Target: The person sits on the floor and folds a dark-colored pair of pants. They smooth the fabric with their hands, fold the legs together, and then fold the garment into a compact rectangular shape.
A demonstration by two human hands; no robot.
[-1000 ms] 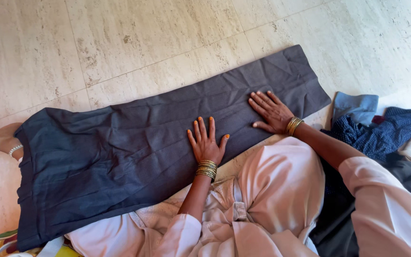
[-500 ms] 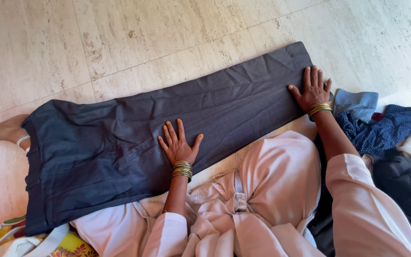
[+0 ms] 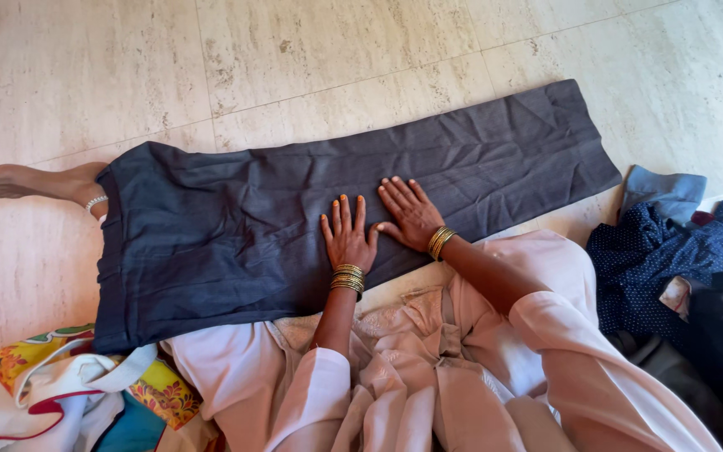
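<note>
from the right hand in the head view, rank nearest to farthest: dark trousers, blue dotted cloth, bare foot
1. dark trousers: directly under the right hand, which lies flat on them.
2. blue dotted cloth: off to the right, on the floor beside the knee.
3. bare foot: far left, past the trousers' end.

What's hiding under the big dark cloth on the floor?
The dark cloth lies flat on the pale tiled floor. A bare foot sticks out past its left end, and the leg runs under it. Both hands, left and right, press on top. Anything else underneath is covered.
</note>
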